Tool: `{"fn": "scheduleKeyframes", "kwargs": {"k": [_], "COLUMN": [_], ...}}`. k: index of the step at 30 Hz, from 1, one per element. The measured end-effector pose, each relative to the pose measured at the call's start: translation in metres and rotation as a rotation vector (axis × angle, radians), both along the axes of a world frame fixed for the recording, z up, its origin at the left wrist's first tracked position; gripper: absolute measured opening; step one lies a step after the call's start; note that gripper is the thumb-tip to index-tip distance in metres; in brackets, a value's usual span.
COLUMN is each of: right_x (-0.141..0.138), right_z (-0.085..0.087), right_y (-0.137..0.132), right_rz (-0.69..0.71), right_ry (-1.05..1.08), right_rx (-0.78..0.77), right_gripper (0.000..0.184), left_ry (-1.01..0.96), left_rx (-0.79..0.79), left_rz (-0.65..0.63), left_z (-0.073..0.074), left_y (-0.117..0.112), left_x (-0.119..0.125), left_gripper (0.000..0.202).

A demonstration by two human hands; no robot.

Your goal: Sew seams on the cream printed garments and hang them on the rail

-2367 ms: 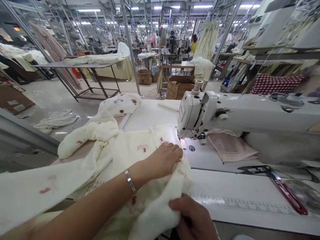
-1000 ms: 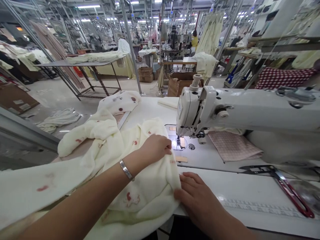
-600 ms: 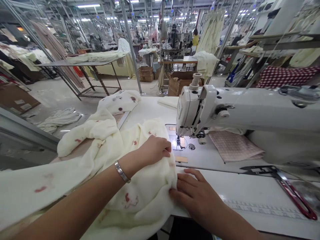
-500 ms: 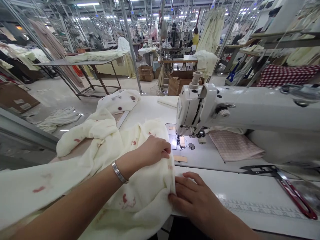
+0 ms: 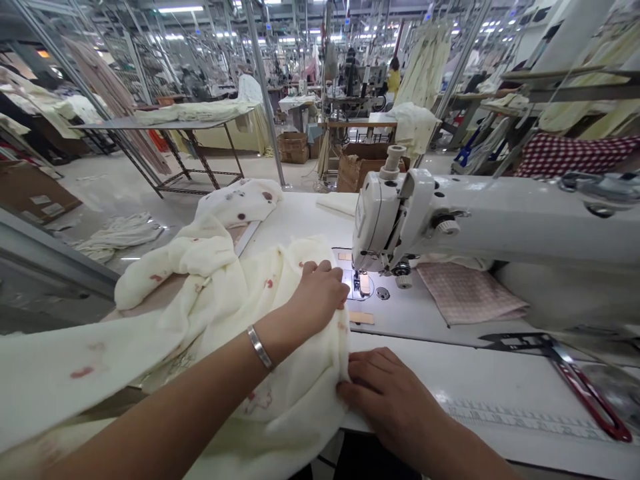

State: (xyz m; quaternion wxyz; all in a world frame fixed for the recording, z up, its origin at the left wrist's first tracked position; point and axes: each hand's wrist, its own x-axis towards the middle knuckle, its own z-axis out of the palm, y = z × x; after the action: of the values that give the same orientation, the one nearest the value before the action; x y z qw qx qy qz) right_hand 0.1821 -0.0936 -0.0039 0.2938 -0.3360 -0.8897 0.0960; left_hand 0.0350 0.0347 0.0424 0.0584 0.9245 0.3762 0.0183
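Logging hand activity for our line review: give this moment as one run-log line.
left hand: on cream red-spotted fabric | right hand: against fabric edge, on table | nearby: sewing machine head

1 head-worn camera looks forward and down from close above the flat white sewing table (image 5: 500,380), toward distant metal-framed factory workstations (image 5: 350,100).

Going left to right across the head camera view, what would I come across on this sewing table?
Cream spotted fabric, left hand, needle plate, right hand, pink checked cloth, red-framed tool.
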Motion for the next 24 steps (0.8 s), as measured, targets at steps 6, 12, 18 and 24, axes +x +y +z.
{"fn": "scheduleKeyframes", "kwargs": {"k": [6, 12, 18, 24], "right_x": [0.003, 0.01, 0.019, 0.023], "right_z": [0.0, 0.004, 0.007, 0.004], "right_y": [0.002, 0.01, 0.032, 0.042], "right_rz": [-0.018, 0.022, -0.018, -0.057], "right_ry": [0.022, -0.098, -0.134, -0.131], "right_rx": [0.051, 0.082, 0.138, 0.125], "right_gripper": [0.018, 0.015, 0.022, 0.024], "left_ry": [0.09, -0.054, -0.199, -0.208], "left_rx": [-0.013, 0.059, 0.018, 0.004], "left_rz": [0.029, 0.023, -0.035, -0.102], "left_z": [-0.003, -0.03, -0.037, -0.034], "left_y": [-0.037, -0.073, -0.033, -0.011], "left_x": [0.008, -0.02, -0.024, -0.014], "left_gripper": [0.014, 0.036, 0.035, 0.031]}}
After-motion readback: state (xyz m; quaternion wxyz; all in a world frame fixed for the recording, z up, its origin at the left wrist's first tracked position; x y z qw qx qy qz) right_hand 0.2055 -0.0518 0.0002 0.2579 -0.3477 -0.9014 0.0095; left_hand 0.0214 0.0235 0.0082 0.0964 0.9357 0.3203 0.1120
